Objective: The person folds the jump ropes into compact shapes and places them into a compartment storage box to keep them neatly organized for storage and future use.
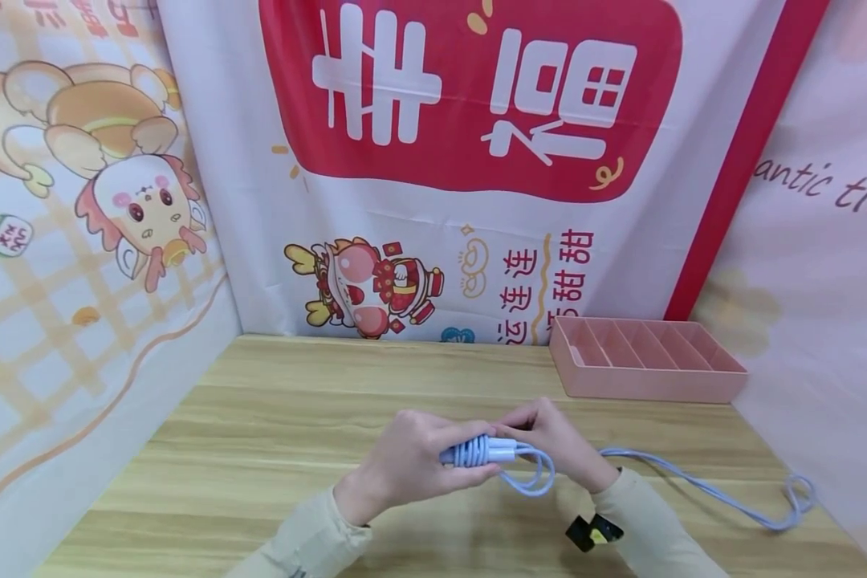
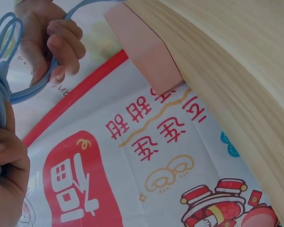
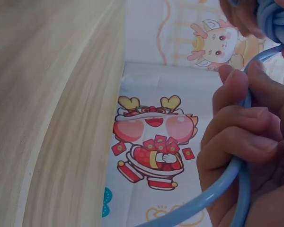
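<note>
A light blue cable (image 1: pixel 472 452) is wound in several turns into a bundle above the table. My left hand (image 1: pixel 422 459) grips that bundle between thumb and fingers, its loop ends (image 1: pixel 538 474) sticking out to the right. Close beside it, my right hand (image 1: pixel 549 441) pinches a strand of the same cable; in the right wrist view the strand (image 3: pixel 244 94) runs between thumb and forefinger and on under the curled fingers (image 3: pixel 246 142). From the right hand the loose tail (image 1: pixel 694 480) trails over the table to a bend at the right.
A pink box with narrow compartments (image 1: pixel 657 384) stands at the back right of the wooden table (image 1: pixel 260 449). Printed cloths (image 1: pixel 224 241) hang at the back and both sides. A black and yellow piece (image 1: pixel 594 532) is beside the right sleeve.
</note>
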Tool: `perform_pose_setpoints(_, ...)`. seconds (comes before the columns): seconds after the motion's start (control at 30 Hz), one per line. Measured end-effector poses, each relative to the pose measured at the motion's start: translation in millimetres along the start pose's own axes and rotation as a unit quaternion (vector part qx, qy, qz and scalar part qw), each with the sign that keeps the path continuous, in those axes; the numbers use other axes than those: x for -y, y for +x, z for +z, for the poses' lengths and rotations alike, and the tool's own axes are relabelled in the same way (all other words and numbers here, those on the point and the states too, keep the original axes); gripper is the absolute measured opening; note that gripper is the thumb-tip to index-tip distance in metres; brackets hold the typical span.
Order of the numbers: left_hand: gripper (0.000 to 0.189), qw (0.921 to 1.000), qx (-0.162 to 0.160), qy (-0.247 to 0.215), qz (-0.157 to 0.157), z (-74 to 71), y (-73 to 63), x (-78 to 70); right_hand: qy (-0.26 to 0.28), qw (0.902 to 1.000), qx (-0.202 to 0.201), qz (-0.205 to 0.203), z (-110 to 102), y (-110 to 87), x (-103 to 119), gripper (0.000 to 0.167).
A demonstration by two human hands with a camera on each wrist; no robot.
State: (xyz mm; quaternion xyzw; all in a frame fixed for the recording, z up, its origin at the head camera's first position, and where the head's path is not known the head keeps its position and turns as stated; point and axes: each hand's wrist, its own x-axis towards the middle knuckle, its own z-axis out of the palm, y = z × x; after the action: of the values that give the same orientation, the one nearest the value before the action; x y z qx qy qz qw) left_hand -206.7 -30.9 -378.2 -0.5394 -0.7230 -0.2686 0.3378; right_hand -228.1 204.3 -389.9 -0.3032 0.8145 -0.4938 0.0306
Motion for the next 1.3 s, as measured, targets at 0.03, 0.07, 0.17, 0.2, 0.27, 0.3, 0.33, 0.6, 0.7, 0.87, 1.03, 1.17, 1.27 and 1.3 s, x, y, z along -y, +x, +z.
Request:
perform_pose_setpoints(0.03, 0.037, 1.0000, -0.005, -0.006, -0.003, -0.1, -0.1, -0.6, 0.016, 0.9998, 0.008, -0.003, -0.1, 0.1, -0.6, 0.015)
perform_pose_setpoints(0.07, 0.036, 0.9999, -0.009, -0.007, -0.005, -0.3, -0.1, -1.2, 0.026, 0.9996, 0.014, -0.002, -0.2, 0.1, -1.2, 0.016)
perform_pose_setpoints(0.17, 0.034, 0.9998, -0.013, -0.006, -0.011, -0.1, 0.3, -2.1, 0.045, 0.9987, 0.020, -0.012, -0.3, -0.6, -1.5, 0.017)
perform_pose_setpoints(0.2, 0.034, 0.9998, -0.013, -0.006, -0.013, 0.1, 0.6, -2.2, 0.049, 0.9985, 0.020, -0.015, -0.4, -1.0, -1.1, 0.017)
perform_pose_setpoints(0.27, 0.033, 0.9997, -0.015, -0.012, -0.018, 0.4, 1.0, -1.8, 0.051, 0.9980, 0.019, -0.030, -0.4, -1.6, -0.8, 0.015)
perform_pose_setpoints(0.3, 0.032, 0.9994, -0.017, -0.021, -0.023, 0.5, 1.1, -1.6, 0.049, 0.9978, 0.019, -0.041, -0.5, -1.8, -0.6, 0.015)
perform_pose_setpoints(0.33, 0.030, 0.9989, -0.020, -0.032, -0.029, 0.4, 1.2, -1.4, 0.046, 0.9975, 0.019, -0.049, -0.5, -2.0, -0.4, 0.015)
perform_pose_setpoints(0.6, 0.021, 0.9856, -0.067, -0.109, -0.110, -1.3, 2.5, -0.5, -0.001, 0.9969, 0.004, -0.078, 2.6, 1.0, 3.6, 0.022)
perform_pose_setpoints(0.7, 0.021, 0.9789, -0.078, -0.110, -0.153, -2.0, 2.4, -0.2, -0.030, 0.9957, 0.001, -0.088, 5.0, 2.4, 5.6, 0.023)
perform_pose_setpoints(0.87, 0.023, 0.9681, -0.087, -0.100, -0.213, -2.7, 0.7, 0.3, -0.014, 0.9989, 0.005, -0.045, 8.8, 1.6, 10.3, 0.015)
perform_pose_setpoints(1.03, 0.024, 0.9612, -0.089, -0.083, -0.248, -4.0, 0.2, -0.1, 0.004, 0.9985, 0.022, -0.050, 11.9, 1.3, 10.1, 0.015)
perform_pose_setpoints(1.17, 0.024, 0.9522, -0.095, -0.071, -0.281, -6.9, 0.9, 0.6, 0.009, 0.9984, 0.042, -0.036, 14.1, 0.8, 10.0, 0.019)
perform_pose_setpoints(1.27, 0.026, 0.9455, -0.093, -0.058, -0.307, -9.1, 2.1, 2.1, -0.004, 0.9983, 0.052, -0.024, 15.6, -0.2, 10.3, 0.023)
perform_pose_setpoints(1.3, 0.026, 0.9437, -0.089, -0.054, -0.314, -9.6, 2.5, 2.5, -0.012, 0.9981, 0.054, -0.026, 16.2, -0.4, 10.3, 0.023)
